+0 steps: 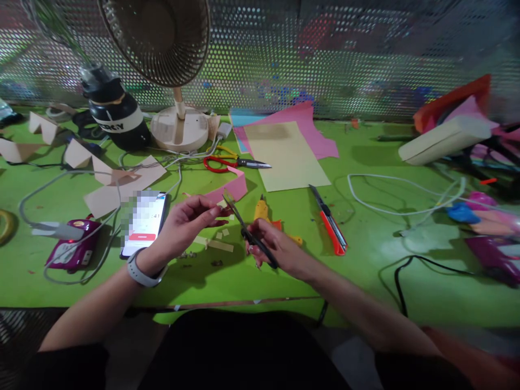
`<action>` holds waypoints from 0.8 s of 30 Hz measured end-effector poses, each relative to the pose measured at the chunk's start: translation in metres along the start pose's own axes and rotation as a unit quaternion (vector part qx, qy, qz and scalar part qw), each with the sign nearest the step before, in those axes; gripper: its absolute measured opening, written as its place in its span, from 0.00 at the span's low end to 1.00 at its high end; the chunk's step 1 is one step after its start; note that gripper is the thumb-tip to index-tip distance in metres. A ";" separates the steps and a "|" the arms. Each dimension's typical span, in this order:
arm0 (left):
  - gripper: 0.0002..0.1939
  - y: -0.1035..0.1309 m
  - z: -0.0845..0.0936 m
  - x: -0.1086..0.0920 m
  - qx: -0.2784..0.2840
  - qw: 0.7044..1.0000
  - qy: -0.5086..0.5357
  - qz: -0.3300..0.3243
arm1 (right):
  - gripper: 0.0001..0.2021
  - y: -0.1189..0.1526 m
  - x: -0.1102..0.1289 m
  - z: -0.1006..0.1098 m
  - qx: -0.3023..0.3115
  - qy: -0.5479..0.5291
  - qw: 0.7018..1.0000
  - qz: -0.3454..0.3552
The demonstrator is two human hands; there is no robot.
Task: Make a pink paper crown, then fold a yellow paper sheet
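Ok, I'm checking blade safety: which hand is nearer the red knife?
Right. The right hand, holding scissors, is left of the red knife; the left hand is farther left, beyond the right hand.

On the flat green table, I count the clock from the black-handled metal scissors in the right hand. At 12 o'clock lie the red-and-yellow-handled metal scissors. At 1 o'clock, the cream rectangular paper sheet lies upon the pink paper sheet. At 3 o'clock is the slim red-and-black cutter knife. At 9 o'clock lies the black-edged rectangular phone, and farther out the purple box-shaped device. At 11 o'clock stands the beige round fan.
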State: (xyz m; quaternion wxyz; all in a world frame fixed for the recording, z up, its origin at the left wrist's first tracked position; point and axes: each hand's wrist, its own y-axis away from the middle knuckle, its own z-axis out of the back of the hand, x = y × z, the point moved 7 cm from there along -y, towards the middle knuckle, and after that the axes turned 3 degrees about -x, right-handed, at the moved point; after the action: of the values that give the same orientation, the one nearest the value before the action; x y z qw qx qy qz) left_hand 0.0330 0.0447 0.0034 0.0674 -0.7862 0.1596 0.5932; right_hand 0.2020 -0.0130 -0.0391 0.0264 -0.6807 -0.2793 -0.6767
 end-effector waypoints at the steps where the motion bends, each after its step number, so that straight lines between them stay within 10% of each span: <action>1: 0.09 0.000 -0.001 0.001 0.002 1.000 0.004 0.003 | 0.20 0.000 -0.001 -0.001 0.005 0.002 1.000 0.000; 24: 0.12 0.001 -0.002 0.015 -0.003 0.999 0.019 0.044 | 0.22 -0.001 0.007 -0.007 -0.035 0.033 0.999 -0.006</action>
State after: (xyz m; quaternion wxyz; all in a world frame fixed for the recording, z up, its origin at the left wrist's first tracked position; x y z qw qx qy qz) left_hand 0.0380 0.0410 -0.0099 0.0358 -0.7895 0.1940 0.5813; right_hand 0.1946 -0.0128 -0.0328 0.0078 -0.6569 -0.2584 -0.7083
